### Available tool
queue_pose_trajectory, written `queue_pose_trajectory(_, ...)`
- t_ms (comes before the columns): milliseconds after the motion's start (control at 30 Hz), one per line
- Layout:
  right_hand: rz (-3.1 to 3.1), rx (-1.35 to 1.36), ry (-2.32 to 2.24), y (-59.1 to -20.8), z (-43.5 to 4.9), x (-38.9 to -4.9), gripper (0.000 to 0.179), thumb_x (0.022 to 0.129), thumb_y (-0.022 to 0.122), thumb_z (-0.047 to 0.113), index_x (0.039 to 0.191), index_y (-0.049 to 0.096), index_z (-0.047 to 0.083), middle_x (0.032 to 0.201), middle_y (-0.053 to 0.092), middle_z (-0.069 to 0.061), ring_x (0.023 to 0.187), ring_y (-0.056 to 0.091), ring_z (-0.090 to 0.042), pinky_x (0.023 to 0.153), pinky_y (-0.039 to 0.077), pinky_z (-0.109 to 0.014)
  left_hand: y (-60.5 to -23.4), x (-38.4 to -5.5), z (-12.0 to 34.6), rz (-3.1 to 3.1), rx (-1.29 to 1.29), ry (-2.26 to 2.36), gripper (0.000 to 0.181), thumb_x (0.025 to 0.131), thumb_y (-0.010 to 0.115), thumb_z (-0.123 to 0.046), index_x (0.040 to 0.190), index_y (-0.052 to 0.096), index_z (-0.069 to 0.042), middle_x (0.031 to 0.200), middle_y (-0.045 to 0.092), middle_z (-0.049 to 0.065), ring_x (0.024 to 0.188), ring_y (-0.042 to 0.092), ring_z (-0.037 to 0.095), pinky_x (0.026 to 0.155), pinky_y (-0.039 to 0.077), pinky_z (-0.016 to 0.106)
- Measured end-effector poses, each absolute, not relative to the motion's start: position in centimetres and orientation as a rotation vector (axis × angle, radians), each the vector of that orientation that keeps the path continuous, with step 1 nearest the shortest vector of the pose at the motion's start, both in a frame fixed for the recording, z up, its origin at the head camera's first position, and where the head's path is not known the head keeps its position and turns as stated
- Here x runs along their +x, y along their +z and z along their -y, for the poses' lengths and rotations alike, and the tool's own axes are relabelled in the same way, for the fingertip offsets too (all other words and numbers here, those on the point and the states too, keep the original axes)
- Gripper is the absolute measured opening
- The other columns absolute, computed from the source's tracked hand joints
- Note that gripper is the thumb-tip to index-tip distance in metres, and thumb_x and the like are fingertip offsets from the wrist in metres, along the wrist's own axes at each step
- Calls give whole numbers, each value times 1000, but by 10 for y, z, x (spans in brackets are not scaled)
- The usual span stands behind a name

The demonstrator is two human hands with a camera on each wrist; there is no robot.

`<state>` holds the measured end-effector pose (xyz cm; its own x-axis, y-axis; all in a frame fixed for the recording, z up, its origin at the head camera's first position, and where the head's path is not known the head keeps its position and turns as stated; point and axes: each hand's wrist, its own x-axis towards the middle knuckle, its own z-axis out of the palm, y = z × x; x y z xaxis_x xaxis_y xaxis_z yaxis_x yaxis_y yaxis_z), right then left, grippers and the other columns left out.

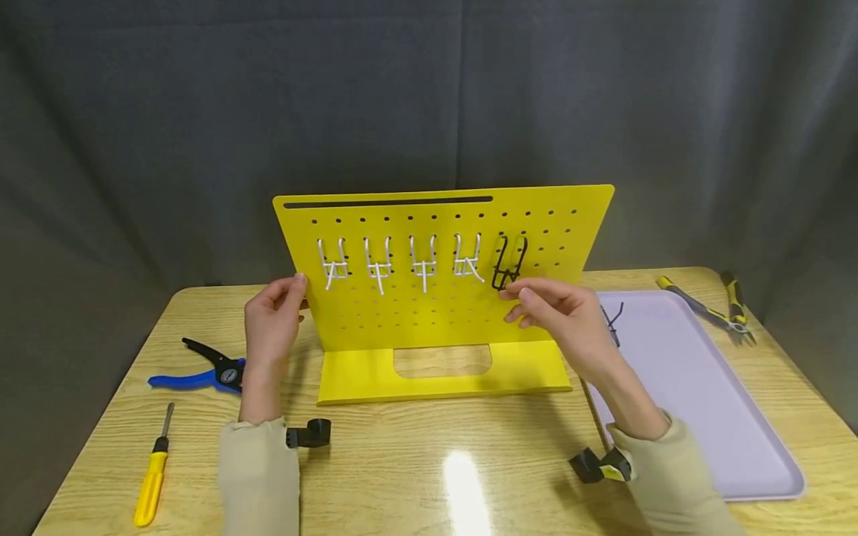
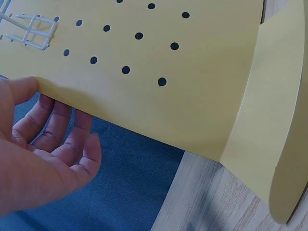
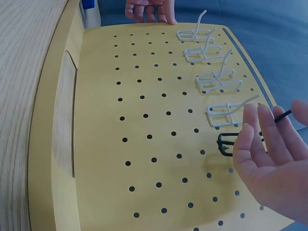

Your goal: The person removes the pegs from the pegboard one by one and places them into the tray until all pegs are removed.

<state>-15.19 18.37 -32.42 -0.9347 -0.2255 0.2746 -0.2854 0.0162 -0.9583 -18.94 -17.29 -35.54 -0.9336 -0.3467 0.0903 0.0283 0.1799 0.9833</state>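
Black bent-wire hook point(image 1: 507, 269) stood nearly upright against the right part of a yellow perforated panel point(image 1: 402, 298), just right of a row of four white bent-wire hooks point(image 1: 379, 266). Its long axis ran up the panel, leaning a little to the right at the top, so its two upper ends lay above and to the left of the bare right hand point(image 1: 570, 320), clearly the nearer of the two. That hand's thumb and fingers pinched the hook's jutting arm near its lower end; whether both upper ends sat fully in the holes, I could not tell. Well apart, at the panel's left edge, the bare left hand point(image 1: 273, 318) gripped the rim, thumb in front and the other fingers behind. On the table point(image 1: 382, 461) to the right lay a pale lilac tray point(image 1: 697, 394) bearing another black wire piece point(image 1: 611, 325).
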Motion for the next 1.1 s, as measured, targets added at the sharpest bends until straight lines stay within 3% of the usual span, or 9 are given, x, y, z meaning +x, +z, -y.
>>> queue_pose_trajectory(333,2208,621,2151,-320,-198,-145,20,99,52,9,108,69,4,103,70,-3,82,66,-16,75,54,-27,-356,-190,175,2149,302,-1815,44,96,57,-40,113,65,0,88,60,-8,91,60,23,77,45,31)
queue_pose_trajectory(567,2134,675,2253,-326,-215,-139,24,101,46,7,107,69,0,100,71,-7,82,66,-17,74,54,-27,-355,-191,174,2152,291,-1828,45,95,58,-41,114,66,-1,88,61,-8,82,60,11,78,45,33)
queue_pose_trajectory(767,2082,702,2341,-330,-233,-140,26,102,43,5,109,66,-5,101,71,-7,84,67,-18,75,54,-28,-356,-190,175,2159,298,-1813,45,95,58,-41,113,66,-1,87,61,-9,84,60,14,78,45,33)
queue_pose_trajectory(1100,2145,675,2301,-322,-276,-144,27,101,43,1,110,69,1,100,71,-6,85,68,-17,74,54,-26,-356,-190,174,2168,288,-1808,45,95,57,-41,115,65,-1,88,61,-9,87,60,17,78,46,31)
